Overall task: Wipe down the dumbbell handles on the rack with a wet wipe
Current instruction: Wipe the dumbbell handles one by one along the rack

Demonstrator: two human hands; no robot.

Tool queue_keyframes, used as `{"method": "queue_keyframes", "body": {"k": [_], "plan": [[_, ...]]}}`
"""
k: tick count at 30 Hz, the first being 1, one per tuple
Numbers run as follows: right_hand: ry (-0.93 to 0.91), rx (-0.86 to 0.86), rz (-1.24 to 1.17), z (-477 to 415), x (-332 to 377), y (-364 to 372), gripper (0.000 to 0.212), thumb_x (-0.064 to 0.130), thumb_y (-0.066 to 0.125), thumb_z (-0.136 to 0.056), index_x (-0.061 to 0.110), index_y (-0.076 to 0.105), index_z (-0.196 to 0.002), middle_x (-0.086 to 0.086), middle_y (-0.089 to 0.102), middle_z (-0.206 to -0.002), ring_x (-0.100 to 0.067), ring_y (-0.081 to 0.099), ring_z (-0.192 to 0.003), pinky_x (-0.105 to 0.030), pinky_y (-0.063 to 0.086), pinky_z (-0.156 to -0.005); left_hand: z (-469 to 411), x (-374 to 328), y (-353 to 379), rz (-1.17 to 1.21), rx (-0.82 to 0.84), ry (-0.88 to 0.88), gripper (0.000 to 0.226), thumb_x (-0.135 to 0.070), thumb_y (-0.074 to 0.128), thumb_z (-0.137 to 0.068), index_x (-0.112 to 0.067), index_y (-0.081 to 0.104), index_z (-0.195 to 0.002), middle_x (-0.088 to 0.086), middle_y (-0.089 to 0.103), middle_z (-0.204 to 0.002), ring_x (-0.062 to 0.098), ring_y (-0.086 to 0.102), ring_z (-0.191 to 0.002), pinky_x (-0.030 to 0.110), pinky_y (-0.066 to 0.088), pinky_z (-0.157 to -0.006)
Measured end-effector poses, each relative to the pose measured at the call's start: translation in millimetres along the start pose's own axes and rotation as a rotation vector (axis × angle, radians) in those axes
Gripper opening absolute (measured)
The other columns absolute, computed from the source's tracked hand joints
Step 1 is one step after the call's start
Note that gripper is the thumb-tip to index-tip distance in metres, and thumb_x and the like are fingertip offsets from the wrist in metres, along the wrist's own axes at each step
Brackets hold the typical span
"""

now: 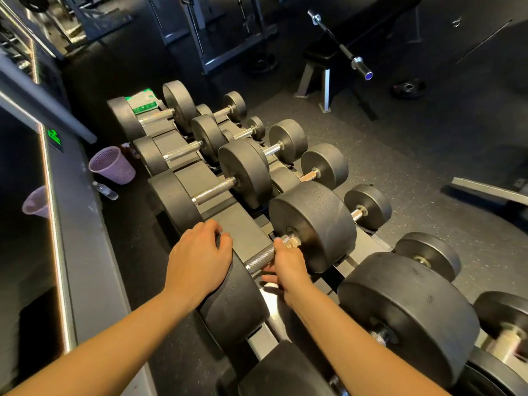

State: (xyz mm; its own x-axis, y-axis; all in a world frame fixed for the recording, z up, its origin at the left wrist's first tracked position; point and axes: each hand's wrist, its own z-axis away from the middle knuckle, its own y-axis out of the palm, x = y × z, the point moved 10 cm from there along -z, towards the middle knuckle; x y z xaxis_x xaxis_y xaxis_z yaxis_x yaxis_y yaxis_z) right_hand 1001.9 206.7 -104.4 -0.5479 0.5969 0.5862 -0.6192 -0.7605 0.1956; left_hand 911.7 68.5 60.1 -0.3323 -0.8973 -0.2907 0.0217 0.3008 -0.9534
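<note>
While dark gym floor [400, 155] surrounds the rack [243, 224], my left hand [200, 258] curls over a dumbbell head [237, 304]; my right hand [288, 267] grips a wipe [292, 242] round its handle [260, 257].

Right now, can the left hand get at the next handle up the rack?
Probably yes. The left hand only holds an end weight, the right hand has the wipe, and the next handle lies bare just beyond, nothing between.
</note>
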Motion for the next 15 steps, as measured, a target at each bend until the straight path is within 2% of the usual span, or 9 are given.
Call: {"method": "queue_keyframes", "body": {"k": [2, 3, 6, 9, 11, 13, 15], "plan": [[0.085, 0.087, -0.231, -10.8, 1.3, -0.9, 0.035, 0.047, 0.048, -0.105, 0.018, 0.052, -0.126, -0.018, 0.065, -0.128, -0.034, 0.067, -0.114, -0.044, 0.058, -0.093, -0.5, 0.1, 0.9, 0.005, 0.005, 0.005, 0.020, -0.037, 0.047, -0.103, -0.025, 0.063, -0.101, -0.009, 0.062, -0.090, 0.007, 0.058, -0.079, 0.027, 0.048, -0.073], [0.111, 0.098, -0.351, -15.3, 3.0, -3.0, 0.041, 0.043, 0.048, -0.105, 0.015, 0.051, -0.136, -0.019, 0.062, -0.134, -0.036, 0.064, -0.120, -0.048, 0.054, -0.100, -0.8, -0.1, 1.2, 0.003, 0.008, 0.009, 0.020, -0.037, 0.047, -0.103, -0.025, 0.063, -0.101, -0.010, 0.061, -0.089, 0.007, 0.058, -0.079, 0.029, 0.050, -0.074], [0.065, 0.077, -0.507, -23.4, -0.9, -3.0, 0.041, 0.032, 0.046, -0.108, 0.006, 0.054, -0.139, -0.018, 0.068, -0.124, -0.033, 0.066, -0.117, -0.054, 0.048, -0.108, -0.3, -0.4, 0.2, 0.004, 0.010, 0.009, 0.019, -0.036, 0.048, -0.103, -0.025, 0.063, -0.100, -0.011, 0.061, -0.089, 0.006, 0.057, -0.080, 0.030, 0.053, -0.075], [-0.010, 0.100, -0.430, -17.9, -8.4, 2.4, 0.038, 0.037, 0.037, -0.110, 0.011, 0.058, -0.128, -0.015, 0.074, -0.113, -0.028, 0.071, -0.107, -0.051, 0.052, -0.103, 0.5, -2.8, -1.8, 0.007, 0.007, 0.009, 0.018, -0.036, 0.047, -0.103, -0.025, 0.062, -0.100, -0.011, 0.061, -0.089, 0.006, 0.057, -0.080, 0.030, 0.052, -0.076], [-0.024, 0.108, -0.240, -13.2, -14.6, 3.2, 0.038, 0.039, 0.033, -0.111, 0.012, 0.059, -0.120, -0.018, 0.074, -0.110, -0.027, 0.072, -0.102, -0.047, 0.056, -0.097, -0.1, -3.6, -2.1, 0.004, 0.009, 0.007, 0.018, -0.036, 0.047, -0.103, -0.025, 0.062, -0.099, -0.010, 0.060, -0.089, 0.007, 0.057, -0.080, 0.032, 0.053, -0.077], [-0.026, 0.115, -0.048, -6.9, -21.2, 6.7, 0.041, 0.034, 0.032, -0.110, 0.006, 0.061, -0.118, -0.028, 0.072, -0.107, -0.029, 0.068, -0.089, -0.041, 0.059, -0.081, 0.0, -3.6, -2.2, 0.000, 0.013, 0.002, 0.018, -0.036, 0.047, -0.103, -0.025, 0.061, -0.097, -0.010, 0.060, -0.088, 0.007, 0.057, -0.079, 0.035, 0.054, -0.077], [-0.051, 0.093, 0.068, -2.8, -19.4, 6.7, 0.039, 0.027, 0.033, -0.107, 0.002, 0.062, -0.118, -0.029, 0.072, -0.100, -0.030, 0.060, -0.080, -0.038, 0.051, -0.066, 0.4, -3.9, -2.8, -0.001, 0.013, -0.002, 0.019, -0.036, 0.047, -0.103, -0.025, 0.061, -0.097, -0.011, 0.059, -0.087, 0.007, 0.056, -0.079, 0.035, 0.054, -0.076]]}}
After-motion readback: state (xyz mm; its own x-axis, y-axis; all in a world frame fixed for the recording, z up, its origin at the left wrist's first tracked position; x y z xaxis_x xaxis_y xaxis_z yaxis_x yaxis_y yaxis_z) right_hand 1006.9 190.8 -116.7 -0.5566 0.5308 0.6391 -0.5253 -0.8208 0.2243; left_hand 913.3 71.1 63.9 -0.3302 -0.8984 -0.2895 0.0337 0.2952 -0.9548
